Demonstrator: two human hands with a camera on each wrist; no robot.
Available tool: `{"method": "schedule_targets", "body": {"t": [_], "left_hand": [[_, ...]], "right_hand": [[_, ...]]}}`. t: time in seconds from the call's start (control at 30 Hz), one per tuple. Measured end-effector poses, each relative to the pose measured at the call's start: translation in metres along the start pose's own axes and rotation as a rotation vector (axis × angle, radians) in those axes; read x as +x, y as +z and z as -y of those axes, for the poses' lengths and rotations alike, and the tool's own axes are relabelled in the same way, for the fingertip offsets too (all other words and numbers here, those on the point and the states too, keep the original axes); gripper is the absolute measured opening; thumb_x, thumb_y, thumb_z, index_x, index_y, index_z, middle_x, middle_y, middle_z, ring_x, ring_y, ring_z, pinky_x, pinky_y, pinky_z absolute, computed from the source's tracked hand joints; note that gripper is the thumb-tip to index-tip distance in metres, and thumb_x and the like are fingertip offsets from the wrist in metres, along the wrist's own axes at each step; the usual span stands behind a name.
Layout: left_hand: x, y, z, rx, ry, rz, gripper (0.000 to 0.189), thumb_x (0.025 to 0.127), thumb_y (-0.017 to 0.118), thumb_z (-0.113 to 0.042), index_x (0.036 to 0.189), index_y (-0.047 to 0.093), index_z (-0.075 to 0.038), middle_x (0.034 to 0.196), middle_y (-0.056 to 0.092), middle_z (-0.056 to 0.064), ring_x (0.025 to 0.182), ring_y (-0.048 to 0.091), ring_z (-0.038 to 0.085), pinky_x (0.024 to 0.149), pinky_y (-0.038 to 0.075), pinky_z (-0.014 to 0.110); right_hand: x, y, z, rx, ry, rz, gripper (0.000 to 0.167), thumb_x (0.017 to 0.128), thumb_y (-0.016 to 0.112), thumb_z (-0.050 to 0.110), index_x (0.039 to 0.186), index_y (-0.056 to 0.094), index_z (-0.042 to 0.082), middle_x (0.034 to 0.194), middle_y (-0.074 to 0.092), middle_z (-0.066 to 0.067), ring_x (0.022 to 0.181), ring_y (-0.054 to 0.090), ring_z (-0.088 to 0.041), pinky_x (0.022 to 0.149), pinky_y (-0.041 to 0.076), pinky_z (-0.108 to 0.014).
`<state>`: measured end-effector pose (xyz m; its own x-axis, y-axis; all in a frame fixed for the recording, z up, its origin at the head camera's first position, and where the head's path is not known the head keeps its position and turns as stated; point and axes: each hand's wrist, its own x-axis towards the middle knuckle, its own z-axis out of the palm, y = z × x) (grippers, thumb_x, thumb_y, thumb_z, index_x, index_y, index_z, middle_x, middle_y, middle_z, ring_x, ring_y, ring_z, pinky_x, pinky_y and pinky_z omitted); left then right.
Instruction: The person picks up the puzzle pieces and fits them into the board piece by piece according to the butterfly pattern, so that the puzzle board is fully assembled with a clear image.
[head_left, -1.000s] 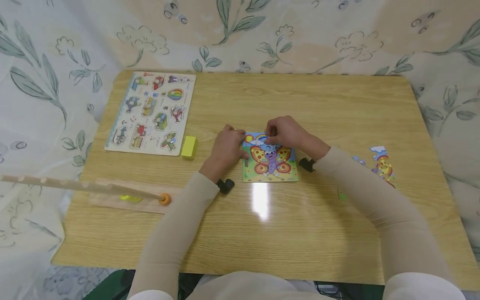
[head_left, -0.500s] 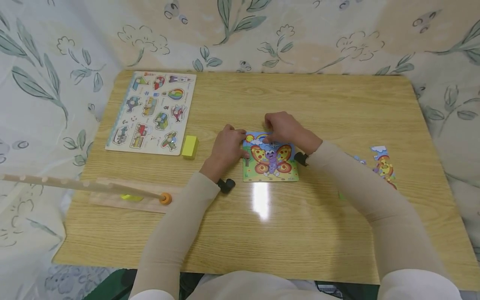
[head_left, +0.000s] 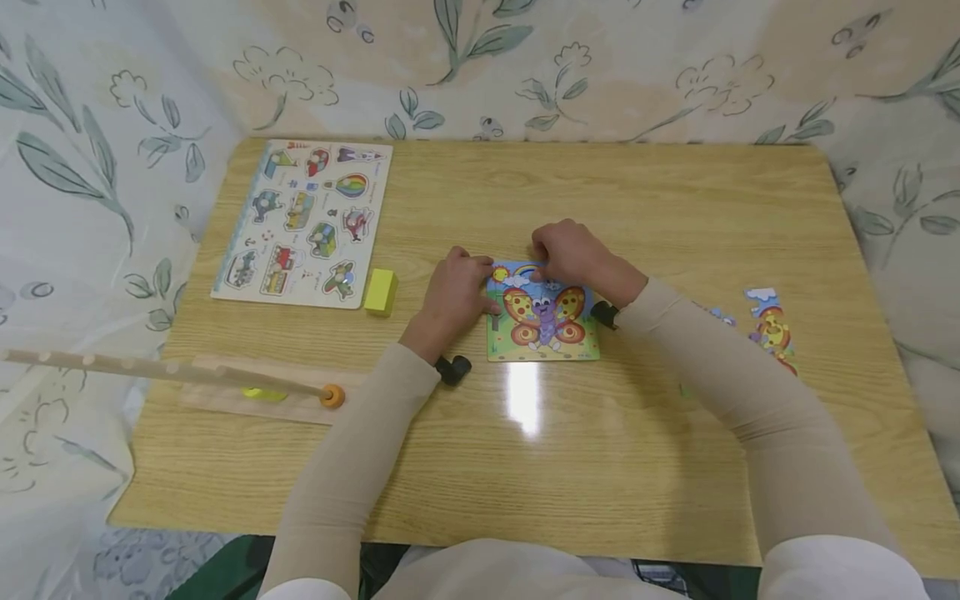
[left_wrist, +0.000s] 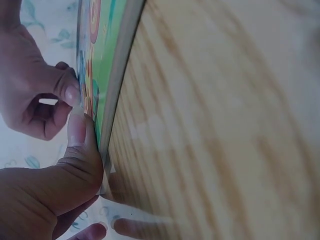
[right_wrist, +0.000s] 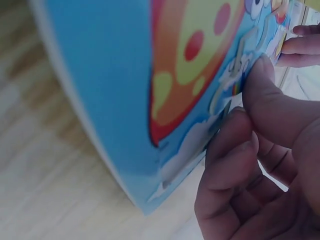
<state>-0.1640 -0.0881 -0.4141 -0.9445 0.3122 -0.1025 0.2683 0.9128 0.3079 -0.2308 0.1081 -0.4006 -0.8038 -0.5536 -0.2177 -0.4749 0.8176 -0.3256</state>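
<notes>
On the light wood-grained table [head_left: 585, 475], flat near its middle: a square, multicoloured butterfly jigsaw [head_left: 544, 321]. Gripped at the left edge by the bare left hand [head_left: 453, 292] and pinched at the top edge by the bare, curled right hand [head_left: 576, 254]. Well apart, farther right: loose, multicoloured jigsaw pieces [head_left: 772, 325].

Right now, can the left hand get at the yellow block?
Likely yes: the left hand is close by, and only tabletop shows between it and the yellow block. It would first have to leave the butterfly puzzle, whose left edge it touches.
</notes>
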Motion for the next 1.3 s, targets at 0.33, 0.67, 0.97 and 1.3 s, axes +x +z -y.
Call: {"method": "schedule_targets", "body": {"t": [0.33, 0.67, 0.97, 1.3], "left_hand": [[0.002, -0.002, -0.008, 0.012, 0.026, 0.006, 0.066, 0.073, 0.08, -0.042, 0.127, 0.063, -0.008, 0.136, 0.059, 0.003, 0.113, 0.05, 0.028, 0.096, 0.045, 0.036], [0.003, 0.001, -0.012, 0.005, 0.021, 0.02, 0.066, 0.073, 0.08, -0.043, 0.128, 0.063, -0.009, 0.137, 0.058, 0.002, 0.115, 0.049, 0.028, 0.096, 0.046, 0.036], [0.001, 0.002, -0.011, 0.055, -0.009, 0.017, 0.067, 0.072, 0.079, -0.047, 0.127, 0.064, -0.012, 0.136, 0.059, 0.0, 0.114, 0.051, 0.028, 0.092, 0.048, 0.039], [-0.001, -0.001, -0.005, 0.077, -0.041, 0.037, 0.067, 0.072, 0.079, -0.046, 0.128, 0.063, -0.014, 0.138, 0.057, -0.002, 0.12, 0.049, 0.03, 0.094, 0.048, 0.043]], "right_hand": [[-0.004, -0.004, 0.002, -0.025, 0.0, 0.001, 0.034, 0.079, 0.079, 0.026, 0.073, 0.052, 0.009, 0.069, 0.052, -0.004, 0.066, 0.048, -0.021, 0.062, 0.038, -0.031], [-0.01, -0.001, 0.0, -0.014, -0.009, -0.001, 0.031, 0.081, 0.078, 0.027, 0.077, 0.055, 0.008, 0.073, 0.055, -0.005, 0.068, 0.05, -0.021, 0.064, 0.039, -0.031], [-0.05, -0.03, -0.02, 0.127, 0.02, -0.11, 0.022, 0.091, 0.065, 0.027, 0.086, 0.061, 0.007, 0.075, 0.059, -0.007, 0.068, 0.051, -0.021, 0.063, 0.04, -0.032], [-0.16, -0.072, -0.145, 0.009, 0.333, 0.126, 0.044, 0.09, 0.065, 0.023, 0.121, 0.053, -0.006, 0.115, 0.058, -0.033, 0.097, 0.059, -0.045, 0.081, 0.046, -0.056]]}}
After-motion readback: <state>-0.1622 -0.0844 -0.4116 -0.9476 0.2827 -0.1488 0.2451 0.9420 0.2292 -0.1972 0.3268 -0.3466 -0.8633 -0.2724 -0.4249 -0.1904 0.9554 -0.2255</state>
